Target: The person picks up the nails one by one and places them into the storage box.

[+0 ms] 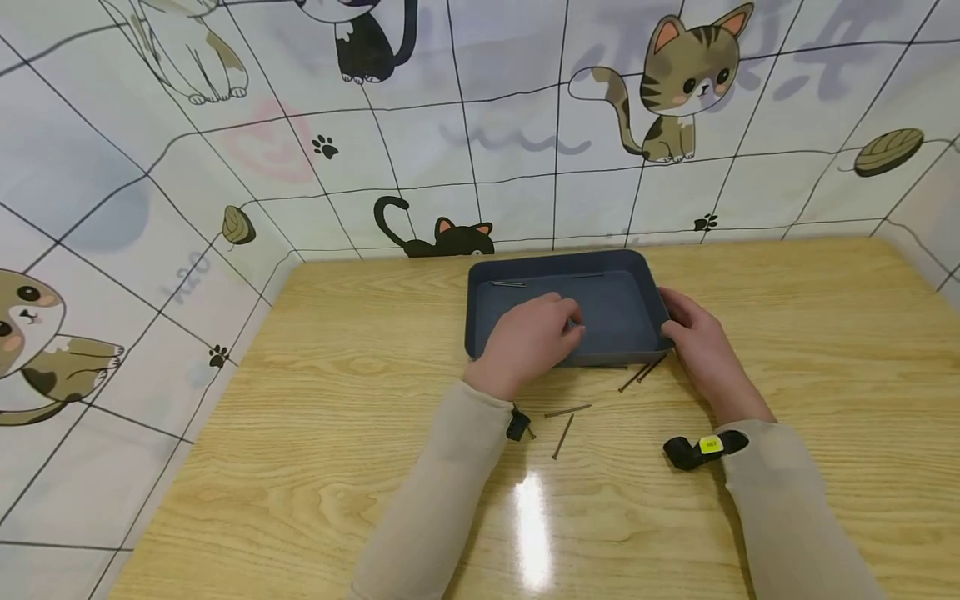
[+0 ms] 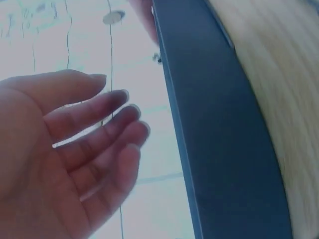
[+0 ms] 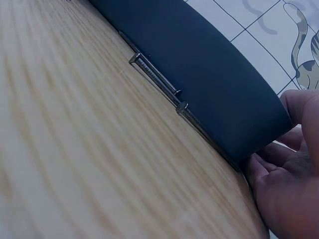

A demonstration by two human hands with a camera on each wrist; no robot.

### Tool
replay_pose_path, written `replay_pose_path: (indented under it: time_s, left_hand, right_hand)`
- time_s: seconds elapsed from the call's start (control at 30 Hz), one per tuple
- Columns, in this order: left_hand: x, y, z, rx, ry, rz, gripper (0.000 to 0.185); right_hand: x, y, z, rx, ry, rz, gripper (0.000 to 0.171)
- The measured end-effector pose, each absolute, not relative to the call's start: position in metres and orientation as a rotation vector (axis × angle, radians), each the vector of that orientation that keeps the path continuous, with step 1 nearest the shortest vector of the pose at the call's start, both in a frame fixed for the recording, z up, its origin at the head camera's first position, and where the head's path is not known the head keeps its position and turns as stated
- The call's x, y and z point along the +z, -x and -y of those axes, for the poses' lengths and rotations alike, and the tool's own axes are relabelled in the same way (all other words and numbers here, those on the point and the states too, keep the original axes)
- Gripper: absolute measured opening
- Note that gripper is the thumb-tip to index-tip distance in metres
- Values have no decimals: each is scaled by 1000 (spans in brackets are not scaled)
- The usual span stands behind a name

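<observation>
A dark blue-grey tray [image 1: 630,321] [image 2: 224,124] [image 3: 199,59] lies at the back middle of the wooden table [image 1: 337,417]. My left hand [image 1: 570,329] [image 2: 124,114] hovers over the tray's front left part, its fingers relaxed and its palm empty. My right hand [image 1: 675,325] [image 3: 279,149] grips the tray's front right corner, thumb on the rim and fingers against the outer wall. Two thin nails [image 1: 507,284] lie inside the tray at the back. Two more nails [image 1: 637,373] [image 3: 154,74] lie on the table against the tray's front wall.
Two loose nails [image 1: 564,423] lie on the table between my forearms. Black wrist straps [image 1: 701,448], one with a yellow label, sit on both sleeves. Walls covered with a cat-patterned sheet [image 1: 525,125] close in the table at the back and left.
</observation>
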State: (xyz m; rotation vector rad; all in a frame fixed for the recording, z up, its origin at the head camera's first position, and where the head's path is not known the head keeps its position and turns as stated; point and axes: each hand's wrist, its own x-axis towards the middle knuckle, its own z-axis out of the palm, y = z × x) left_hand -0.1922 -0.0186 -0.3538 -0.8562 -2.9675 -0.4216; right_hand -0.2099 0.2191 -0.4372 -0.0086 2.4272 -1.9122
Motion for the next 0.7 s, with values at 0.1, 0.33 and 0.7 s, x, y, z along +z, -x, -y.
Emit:
replay_pose_path:
  time_s: [0.1,0.33,0.7]
  left_hand:
    - [-353,184,7,-383,958,2941,18]
    - [-363,169,-19,-191,1144,2874,20]
    - [-382,152,-41,87,1199,2858,18]
  right_hand:
    - [-437,209,-218,-1919,5,-2420,56]
    - [-435,209,-218,-1910,38,-2452,54]
    - [-437,208,-218,-1889,36,-2479,53]
